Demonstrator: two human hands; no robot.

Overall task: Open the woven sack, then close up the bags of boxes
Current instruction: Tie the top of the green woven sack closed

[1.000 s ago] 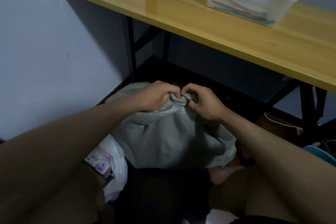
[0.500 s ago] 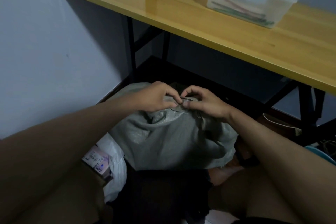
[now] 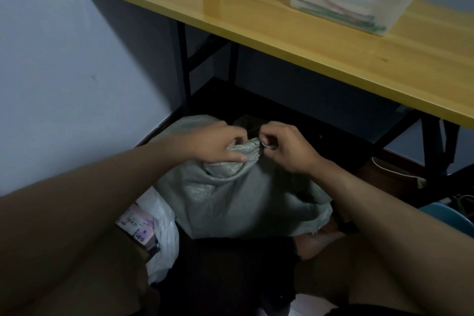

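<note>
Head view: left hand (image 3: 218, 145), right hand (image 3: 289, 149) pinch woven sack (image 3: 241, 195) neck.

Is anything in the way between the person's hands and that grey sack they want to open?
Nothing visible. Both hands are already on the sack: the left hand grips its bunched neck, and the right hand pinches at the top of it. The neck is still gathered shut.

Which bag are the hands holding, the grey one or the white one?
The grey woven sack: both the left hand and right hand grip its bunched top. The white bag lies untouched beside it.
</note>
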